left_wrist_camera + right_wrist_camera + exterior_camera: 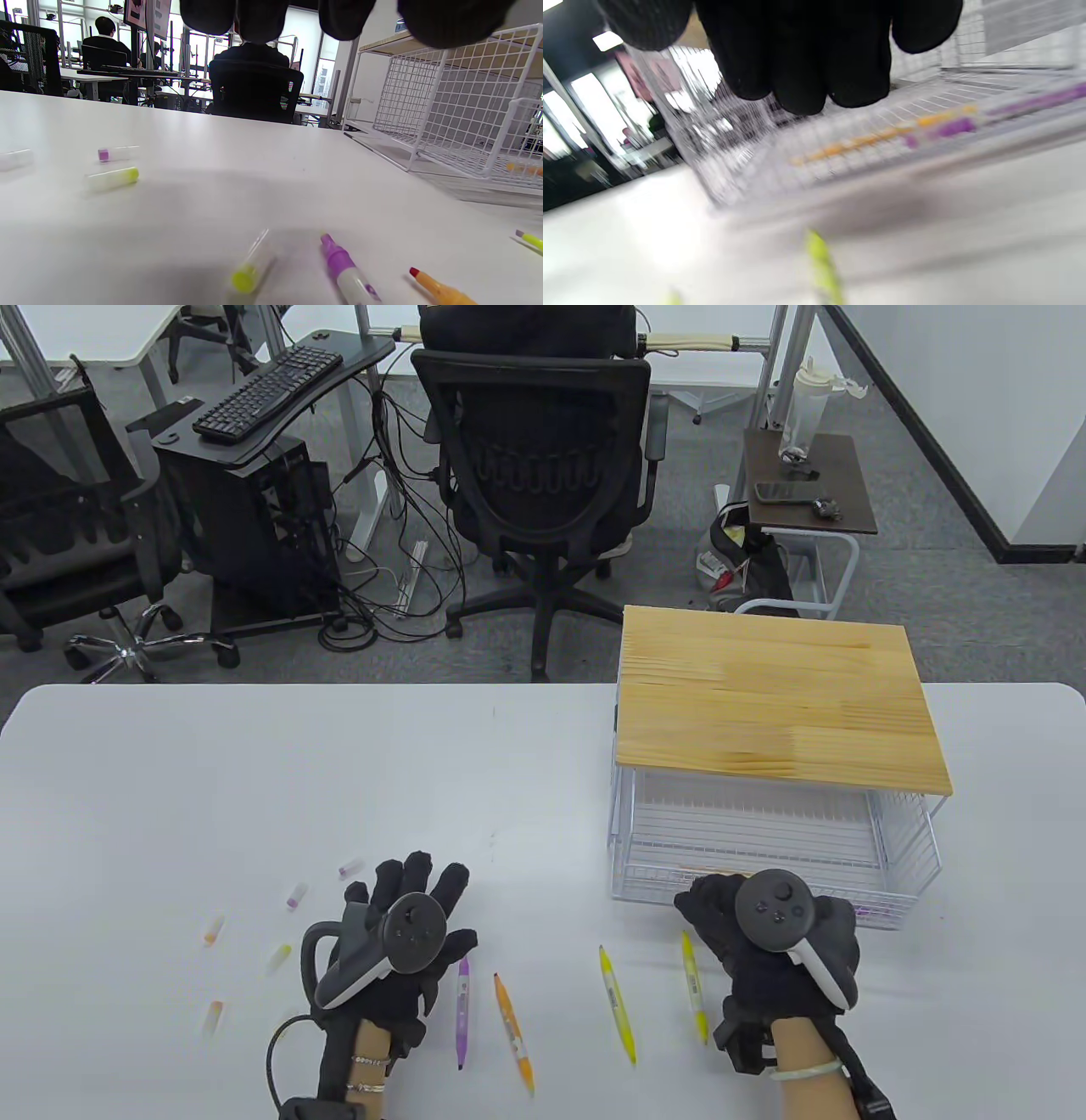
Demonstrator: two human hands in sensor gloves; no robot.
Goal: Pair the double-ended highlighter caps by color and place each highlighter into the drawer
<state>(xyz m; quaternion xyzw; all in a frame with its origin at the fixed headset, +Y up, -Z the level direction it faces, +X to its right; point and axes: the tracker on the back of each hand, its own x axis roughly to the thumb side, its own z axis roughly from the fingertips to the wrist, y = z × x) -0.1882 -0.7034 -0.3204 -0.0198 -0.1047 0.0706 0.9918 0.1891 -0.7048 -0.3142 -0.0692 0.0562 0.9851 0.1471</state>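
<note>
My left hand (417, 899) hovers flat over the table with fingers spread and holds nothing. A purple highlighter (462, 1011) and an orange one (514, 1033) lie uncapped just right of it. In the left wrist view a loose yellow cap (248, 272) lies under the palm beside the purple highlighter (344, 271). Two yellow highlighters (617, 1003) (694, 997) lie near my right hand (717, 909). That hand hangs loosely curled and empty at the front of the white wire drawer (764, 848). An orange highlighter (865, 142) and a purple one (950, 127) lie in the drawer.
Loose caps lie left of my left hand: two purple (349, 866) (296, 895), two orange (214, 929) (212, 1016), one yellow (280, 957). A wooden board (772, 704) tops the drawer frame. A black office chair (543, 492) stands beyond the table's far edge.
</note>
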